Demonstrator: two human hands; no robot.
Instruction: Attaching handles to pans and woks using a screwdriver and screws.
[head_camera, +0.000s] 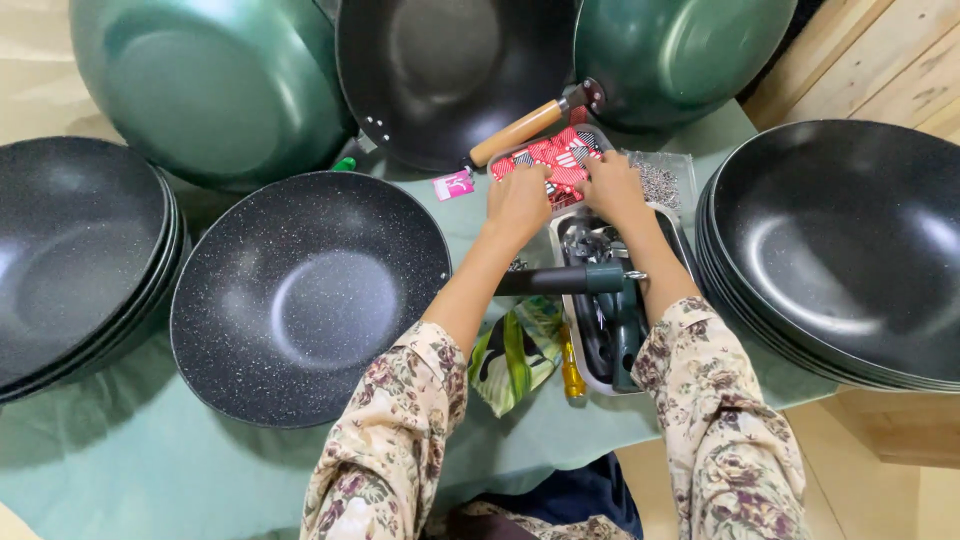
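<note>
Two hands, left hand (518, 200) and right hand (612, 186), pinch the near edges of a small red-and-white patterned flat packet (553, 158) at upper centre of frame, above the metal tray (560, 248); probably light, thin, floppy, best gripped edgewise.

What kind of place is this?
Likely a cookware assembly or packing bench: stacked black pans, green woks, a tray of hardware, and both hands on red packets.

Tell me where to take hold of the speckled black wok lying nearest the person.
Grip the speckled wok by its dark handle, coming from its right side. The handle sticks out level past the rim toward the metal tray; the bowl itself is wide and smooth, probably awkward to grasp.
</note>
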